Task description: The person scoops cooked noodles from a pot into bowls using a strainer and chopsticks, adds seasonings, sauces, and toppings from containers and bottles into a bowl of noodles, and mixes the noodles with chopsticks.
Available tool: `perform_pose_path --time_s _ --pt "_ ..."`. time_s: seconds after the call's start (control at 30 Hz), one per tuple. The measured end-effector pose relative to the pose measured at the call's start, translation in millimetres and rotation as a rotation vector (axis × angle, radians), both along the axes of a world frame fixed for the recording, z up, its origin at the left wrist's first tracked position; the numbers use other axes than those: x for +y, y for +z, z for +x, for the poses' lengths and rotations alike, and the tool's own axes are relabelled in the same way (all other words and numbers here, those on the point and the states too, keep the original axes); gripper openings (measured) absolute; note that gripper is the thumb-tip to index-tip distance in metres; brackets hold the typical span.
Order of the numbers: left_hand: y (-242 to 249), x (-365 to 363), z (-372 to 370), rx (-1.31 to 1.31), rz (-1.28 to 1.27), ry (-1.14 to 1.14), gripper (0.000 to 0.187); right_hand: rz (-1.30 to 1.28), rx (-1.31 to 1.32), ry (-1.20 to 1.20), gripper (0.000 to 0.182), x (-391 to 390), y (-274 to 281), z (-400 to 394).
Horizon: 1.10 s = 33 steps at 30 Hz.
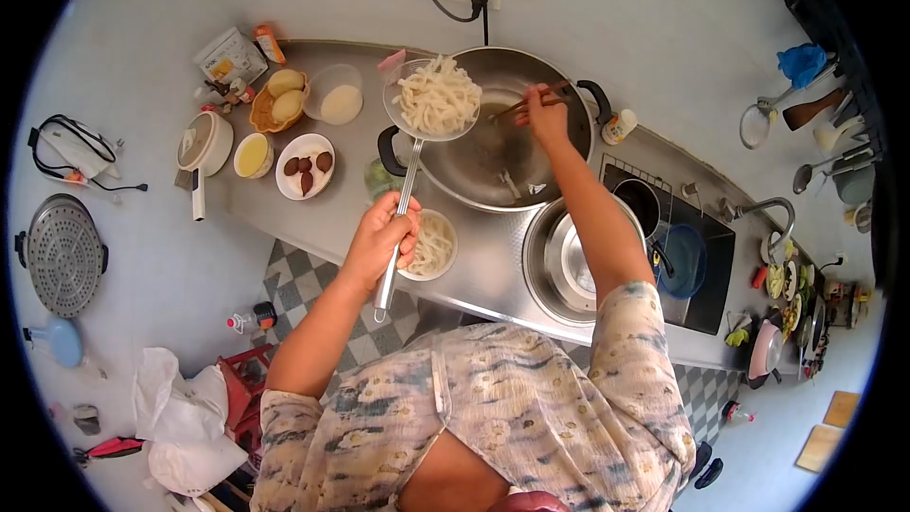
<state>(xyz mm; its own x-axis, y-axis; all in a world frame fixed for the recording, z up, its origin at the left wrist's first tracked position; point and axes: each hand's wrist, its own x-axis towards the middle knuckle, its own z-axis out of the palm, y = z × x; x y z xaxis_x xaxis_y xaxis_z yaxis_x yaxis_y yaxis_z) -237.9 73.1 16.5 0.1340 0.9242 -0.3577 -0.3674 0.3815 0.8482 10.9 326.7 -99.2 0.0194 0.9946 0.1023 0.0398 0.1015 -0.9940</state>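
Observation:
My left hand [381, 239] is closed around the long metal handle of a skimmer [409, 180]. Pale, thick strips [438, 95] are heaped in its bowl, which is held above the left side of a wide two-handled wok [575, 147]. Between the fingers of my right hand [546, 118] are wooden chopsticks [512, 112], their tips pointing down into the wok. Liquid covers the wok's bottom, and a few strips [510, 185] lie near its front side. Below the skimmer, a white bowl [453, 256] holds more pale strips, partly hidden by my left hand.
Left on the counter are a bowl of brown pieces [284, 171], a yellow-filled cup [252, 155], a basket [261, 117] and a lidded white pot [220, 137]. Stacked metal basins [536, 275] stand right of the wok, beside the sink [716, 275] and a small bottle [620, 126].

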Motion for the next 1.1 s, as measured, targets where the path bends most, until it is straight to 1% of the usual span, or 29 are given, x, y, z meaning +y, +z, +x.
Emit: perform_pose_path --time_s 0.03,0.07,0.13,0.23,0.33,0.4,0.43,0.53,0.57,0.67,0.77,0.87,0.97,1.1 --pt "-1.9 -0.3 -0.5 0.006 -0.003 0.001 0.017 -0.004 0.076 0.029 0.024 -2.1 12.7 6.3" --pt "-4.6 -0.6 -0.6 0.01 -0.008 0.003 0.017 0.007 0.121 0.006 0.024 -4.3 25.4 13.5" --pt "-8.6 -0.8 0.0 0.017 -0.019 0.002 0.017 0.029 0.212 -0.04 0.024 -20.3 69.5 21.3" --pt "-12.6 2.9 3.2 0.019 -0.038 -0.017 0.017 0.082 0.389 0.006 0.025 -43.6 110.8 22.9" --pt "-18.0 7.4 5.4 -0.009 -0.055 -0.051 0.017 -0.013 0.304 0.196 0.027 -66.2 129.1 19.7" --pt "-19.7 8.5 5.1 -0.044 -0.062 -0.064 0.018 0.0 0.317 0.094 0.029 -73.9 131.1 32.7" --pt "-18.5 8.1 6.0 -0.045 -0.057 -0.066 0.018 0.008 0.321 0.047 0.03 -75.2 130.8 40.7" --pt "-20.3 5.6 7.1 -0.032 -0.06 -0.046 0.018 -0.162 -0.062 0.04 0.029 -74.5 100.5 62.4" --pt "-20.6 5.2 7.2 -0.037 -0.059 -0.04 0.018 -0.186 -0.036 0.076 0.023 -78.4 80.2 60.0" --pt "-20.7 4.5 6.0 -0.051 -0.052 -0.035 0.017 -0.248 -0.168 0.059 0.023 -83.7 42.1 36.7" --pt "-18.6 2.3 3.0 -0.054 -0.045 -0.04 0.017 -0.281 -0.214 0.037 0.022 -83.9 33.6 21.8" --pt "-15.6 -1.2 2.7 -0.048 -0.045 -0.027 0.017 -0.275 -0.197 0.007 0.024 -88.0 35.0 11.7" --pt "-18.1 -2.3 2.6 -0.067 -0.031 -0.02 0.017 -0.17 -0.412 0.059 0.025 -81.8 19.3 17.0" --pt "-20.1 -3.7 1.8 -0.072 -0.032 -0.015 0.017 -0.137 -0.284 -0.012 0.026 -84.9 23.0 19.3"
